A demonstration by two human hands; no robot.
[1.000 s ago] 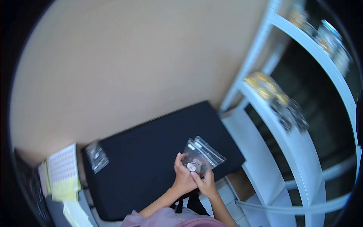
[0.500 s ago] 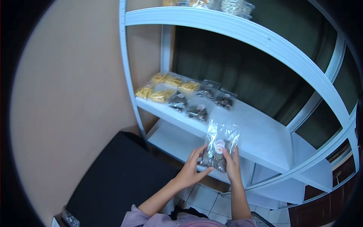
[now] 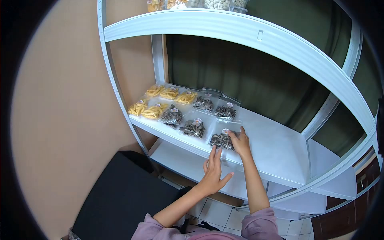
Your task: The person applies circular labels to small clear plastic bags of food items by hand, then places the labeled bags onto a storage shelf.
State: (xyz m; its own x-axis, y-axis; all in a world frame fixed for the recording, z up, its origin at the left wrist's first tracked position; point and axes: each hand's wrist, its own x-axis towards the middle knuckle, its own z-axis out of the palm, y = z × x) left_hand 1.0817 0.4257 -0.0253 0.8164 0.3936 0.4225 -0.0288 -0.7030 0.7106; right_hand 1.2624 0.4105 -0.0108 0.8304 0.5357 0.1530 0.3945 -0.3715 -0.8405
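Observation:
A clear plastic bag of dark, striped spiral snacks (image 3: 221, 141) with a round label lies on the white shelf (image 3: 276, 148), at the right end of the front row. My right hand (image 3: 241, 145) grips its right side, thumb on top near the label and fingers along the edge. Just in front of the shelf edge, my left hand (image 3: 213, 176) is open, its stretched fingertips right at the bag's lower edge. Beside the bag on the left sits another bag of dark spiral snacks (image 3: 193, 129).
Further left are bags of yellow stick snacks (image 3: 154, 111) and more dark snack bags (image 3: 226, 112). An upper shelf (image 3: 216, 22) carries packed snacks. A black surface (image 3: 128, 196) stands at lower left, and a lower shelf (image 3: 180, 158) runs beneath.
The bag held in both hands has gone forward and down onto the shelf, beside the front row. My left hand has let go; my right hand stays on it. The view has shifted right.

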